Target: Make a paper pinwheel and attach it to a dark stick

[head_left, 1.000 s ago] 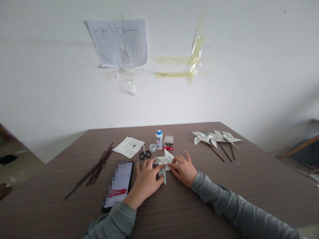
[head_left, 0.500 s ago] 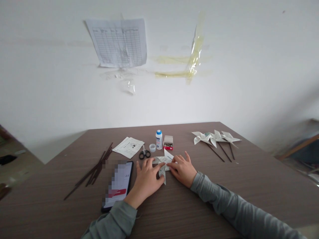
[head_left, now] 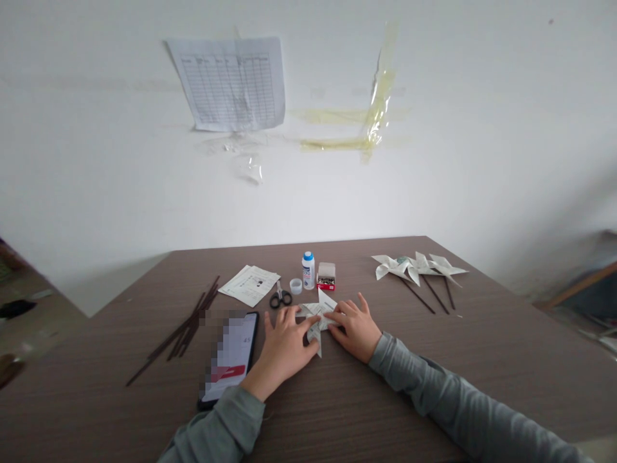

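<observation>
A folded white paper pinwheel (head_left: 317, 315) lies flat on the brown table (head_left: 434, 360) between my two hands. My left hand (head_left: 284, 350) rests on the table with fingers spread, its fingertips pressing the paper's left side. My right hand (head_left: 354, 328) lies on the paper's right side, fingers curled loosely and pressing down on it. Neither hand lifts the paper.
A phone (head_left: 229, 359) lies left of my left hand. Dark sticks (head_left: 180, 331) lie further left. Behind the paper are scissors (head_left: 280, 297), printed sheets (head_left: 249, 284), a cap (head_left: 295, 286), a glue bottle (head_left: 308, 270) and a small box of pins (head_left: 326, 276). Finished pinwheels (head_left: 417, 269) lie at right.
Almost nothing differs; my right fingertips have shifted slightly on the paper, and both hands stay pressed on it.
</observation>
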{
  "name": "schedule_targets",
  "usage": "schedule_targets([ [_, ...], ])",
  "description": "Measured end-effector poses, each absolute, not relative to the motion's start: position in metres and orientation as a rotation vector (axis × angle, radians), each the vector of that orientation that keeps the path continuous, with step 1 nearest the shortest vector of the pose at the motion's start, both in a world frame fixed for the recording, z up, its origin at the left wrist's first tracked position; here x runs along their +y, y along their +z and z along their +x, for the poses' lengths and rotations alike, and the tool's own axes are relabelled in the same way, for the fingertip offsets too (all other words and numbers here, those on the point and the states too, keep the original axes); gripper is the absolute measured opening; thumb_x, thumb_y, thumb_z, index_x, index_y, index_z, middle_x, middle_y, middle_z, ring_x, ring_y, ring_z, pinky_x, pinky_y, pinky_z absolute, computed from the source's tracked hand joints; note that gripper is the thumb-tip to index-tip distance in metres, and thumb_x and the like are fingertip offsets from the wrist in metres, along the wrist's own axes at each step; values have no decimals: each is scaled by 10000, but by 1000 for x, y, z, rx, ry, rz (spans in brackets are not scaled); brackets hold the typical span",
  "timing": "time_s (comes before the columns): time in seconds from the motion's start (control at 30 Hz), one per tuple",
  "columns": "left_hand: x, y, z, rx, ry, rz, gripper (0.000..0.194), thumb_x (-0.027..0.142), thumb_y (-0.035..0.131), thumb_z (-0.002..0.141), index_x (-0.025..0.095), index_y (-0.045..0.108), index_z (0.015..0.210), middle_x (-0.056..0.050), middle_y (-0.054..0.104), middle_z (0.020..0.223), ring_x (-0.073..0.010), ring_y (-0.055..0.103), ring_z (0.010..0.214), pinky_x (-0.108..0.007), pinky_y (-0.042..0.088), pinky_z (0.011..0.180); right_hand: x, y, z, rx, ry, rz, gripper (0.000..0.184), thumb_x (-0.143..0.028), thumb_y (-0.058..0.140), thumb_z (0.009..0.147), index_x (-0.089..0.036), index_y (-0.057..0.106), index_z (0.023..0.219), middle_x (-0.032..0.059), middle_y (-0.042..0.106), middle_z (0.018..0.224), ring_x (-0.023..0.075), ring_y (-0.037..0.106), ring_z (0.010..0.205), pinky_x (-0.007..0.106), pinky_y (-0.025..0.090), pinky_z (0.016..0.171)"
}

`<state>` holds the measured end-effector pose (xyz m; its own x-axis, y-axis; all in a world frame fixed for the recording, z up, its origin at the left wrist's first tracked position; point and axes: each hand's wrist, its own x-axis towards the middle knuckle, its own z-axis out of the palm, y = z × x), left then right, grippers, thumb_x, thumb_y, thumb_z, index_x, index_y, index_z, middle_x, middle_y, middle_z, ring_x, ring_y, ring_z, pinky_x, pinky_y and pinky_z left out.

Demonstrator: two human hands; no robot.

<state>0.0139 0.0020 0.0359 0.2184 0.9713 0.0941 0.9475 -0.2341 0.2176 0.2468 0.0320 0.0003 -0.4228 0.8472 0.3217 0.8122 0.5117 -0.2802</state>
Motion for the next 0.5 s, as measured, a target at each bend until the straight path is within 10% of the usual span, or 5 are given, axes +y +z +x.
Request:
schedule_targets([
  [0.5,-1,41,13,1847,318,2359,600,273,885,1056,489,950,1613,-121,805,1784,-578,655,1751,-996,396,1509,32,-4,248,-2313,95,-1336,315,-262,775,1200,-369,1038,1337,109,952,1277,399,890,1295,850,465,1523],
])
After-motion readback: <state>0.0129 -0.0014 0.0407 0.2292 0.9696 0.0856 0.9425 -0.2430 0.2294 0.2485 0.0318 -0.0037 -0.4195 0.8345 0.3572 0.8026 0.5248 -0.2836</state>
